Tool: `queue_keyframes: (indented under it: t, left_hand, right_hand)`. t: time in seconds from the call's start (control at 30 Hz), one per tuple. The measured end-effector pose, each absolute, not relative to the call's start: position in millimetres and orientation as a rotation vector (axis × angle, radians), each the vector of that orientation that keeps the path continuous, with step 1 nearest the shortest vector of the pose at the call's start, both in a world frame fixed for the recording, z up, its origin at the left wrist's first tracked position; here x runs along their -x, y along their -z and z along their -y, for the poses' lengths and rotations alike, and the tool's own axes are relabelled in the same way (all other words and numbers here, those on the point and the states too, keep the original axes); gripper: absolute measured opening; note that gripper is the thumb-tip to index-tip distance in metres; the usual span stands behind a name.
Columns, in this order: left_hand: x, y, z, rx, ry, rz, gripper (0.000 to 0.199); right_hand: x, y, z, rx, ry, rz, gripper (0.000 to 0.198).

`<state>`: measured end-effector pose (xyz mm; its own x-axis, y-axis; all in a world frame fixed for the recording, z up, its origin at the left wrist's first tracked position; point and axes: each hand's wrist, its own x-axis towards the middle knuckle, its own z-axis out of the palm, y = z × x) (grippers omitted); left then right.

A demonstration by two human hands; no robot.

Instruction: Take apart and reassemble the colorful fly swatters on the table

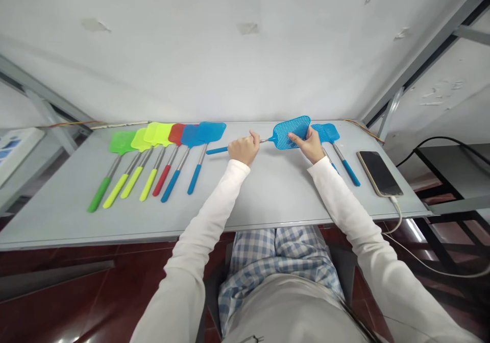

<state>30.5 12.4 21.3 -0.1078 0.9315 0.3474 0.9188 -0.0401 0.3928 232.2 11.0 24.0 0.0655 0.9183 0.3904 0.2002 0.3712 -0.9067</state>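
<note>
A blue fly swatter (pixel 285 133) is held sideways over the table by both hands. My left hand (pixel 244 150) is wrapped round its metal shaft near the blue handle, which sticks out to the left. My right hand (pixel 311 145) pinches the perforated head, thumb on the near face. Two more blue fly swatters (pixel 346 165) lie just right of my right hand, one partly hidden by it. Left of my left hand lies a fanned row of several swatters: a green one (pixel 101 194), yellow ones (pixel 116 190), a red one (pixel 161 179) and blue ones (pixel 194 179), heads overlapping.
A phone (pixel 380 173) with a white charging cable (pixel 398 213) lies at the right end of the grey table (pixel 268 200). A white wall (pixel 245 77) rises behind the table. Metal frame posts stand at both sides, and a dark shelf (pixel 455 167) is at right.
</note>
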Motion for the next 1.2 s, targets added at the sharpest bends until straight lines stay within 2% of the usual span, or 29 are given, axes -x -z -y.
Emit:
queue_keyframes:
  t: [0.1, 0.27, 0.4, 0.5, 0.57, 0.7, 0.83, 1.0, 1.1, 1.2]
  left_hand:
    - [-27, -27, -11, -2.031, -0.809, -2.225, 0.053]
    - [-17, -54, -14, -1.801, -1.072, -1.939, 0.052]
    - [-20, -76, -16, -1.262, -1.128, -1.322, 0.051]
    - [-38, -73, -10, -0.939, -1.106, -1.021, 0.029]
    - [-54, -61, -5, -0.848, -1.14, -0.985, 0.022]
    - [-77, -34, 2, -1.068, -1.155, -1.176, 0.026]
    - [-70, -23, 6, -1.565, -0.822, -1.426, 0.034]
    - [-13, -20, 25, -1.851, -0.655, -2.03, 0.037]
    - [35, -15, 39, -1.775, -0.619, -2.376, 0.043]
    - [76, -10, 50, -1.684, -0.524, -2.507, 0.044]
  right_hand:
    - [-233, -20, -16, 1.103, -0.734, 1.471, 0.057]
    - [-243, -18, -22, 1.191, -0.588, 1.394, 0.074]
    - [-239, -30, -2, 1.251, -0.801, 1.368, 0.062]
    - [-221, -38, 24, 1.264, -1.029, 1.488, 0.056]
    - [-208, -38, 39, 1.306, -1.162, 1.575, 0.046]
    - [-194, -26, 55, 1.385, -1.283, 1.613, 0.027]
    - [-205, -10, 58, 1.524, -1.197, 1.431, 0.017]
    - [-237, -4, 65, 1.871, -0.814, 1.457, 0.013]
    - [-251, -3, 70, 2.093, -0.469, 1.578, 0.01]
    - [-260, 2, 71, 2.24, -0.193, 1.683, 0.017]
